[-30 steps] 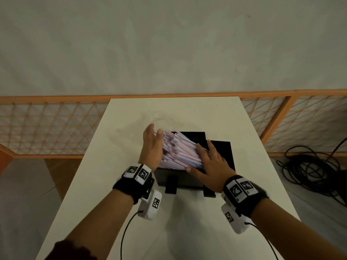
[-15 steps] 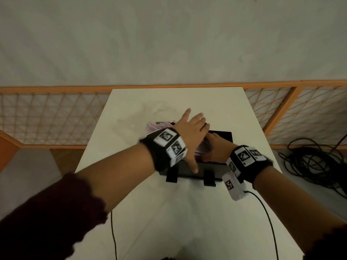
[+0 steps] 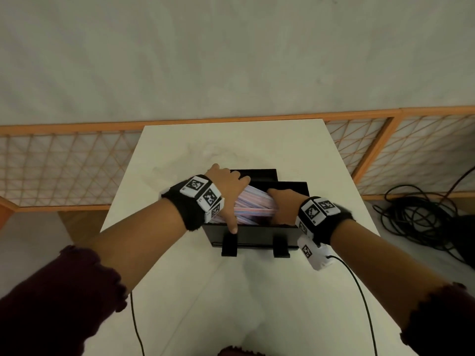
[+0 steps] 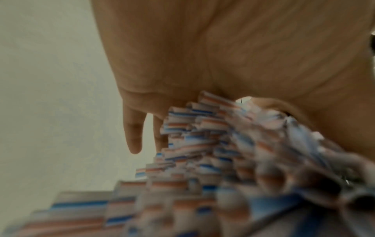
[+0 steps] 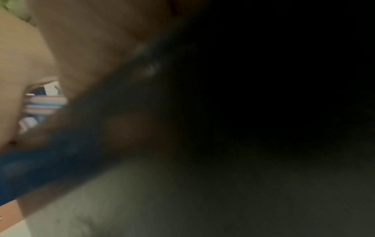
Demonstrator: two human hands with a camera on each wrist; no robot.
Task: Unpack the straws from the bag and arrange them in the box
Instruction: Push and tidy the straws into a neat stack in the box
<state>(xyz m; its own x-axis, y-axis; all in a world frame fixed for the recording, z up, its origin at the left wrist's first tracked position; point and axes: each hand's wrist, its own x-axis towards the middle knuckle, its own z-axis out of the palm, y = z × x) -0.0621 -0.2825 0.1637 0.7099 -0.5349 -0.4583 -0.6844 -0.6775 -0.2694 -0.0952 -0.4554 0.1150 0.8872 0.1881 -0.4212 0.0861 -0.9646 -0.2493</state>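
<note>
A bundle of striped red, blue and white straws (image 3: 254, 205) lies lengthwise in the black box (image 3: 252, 235) at the middle of the white table (image 3: 231, 145). My left hand (image 3: 226, 191) lies flat on top of the straws, fingers spread, thumb reaching down to the box's front wall. The left wrist view shows the palm (image 4: 223, 56) over the straw ends (image 4: 192, 144), fingers straight. My right hand (image 3: 282, 206) is at the bundle's right end, its fingers sunk into the box and hidden. The right wrist view is dark, with a few straws (image 5: 46, 102) showing beside the palm (image 5: 101, 48).
The box's lid (image 3: 290, 187) stands open behind it, and two black clips (image 3: 229, 244) stick out of its front wall. An orange lattice fence (image 3: 64, 165) runs behind the table. Black cables (image 3: 421, 217) lie coiled on the floor to the right.
The hands flanked a raised bundle a second ago. My left hand crossed over the top, and the straws now lie lower in the box under it. My right hand shifted to the right end.
</note>
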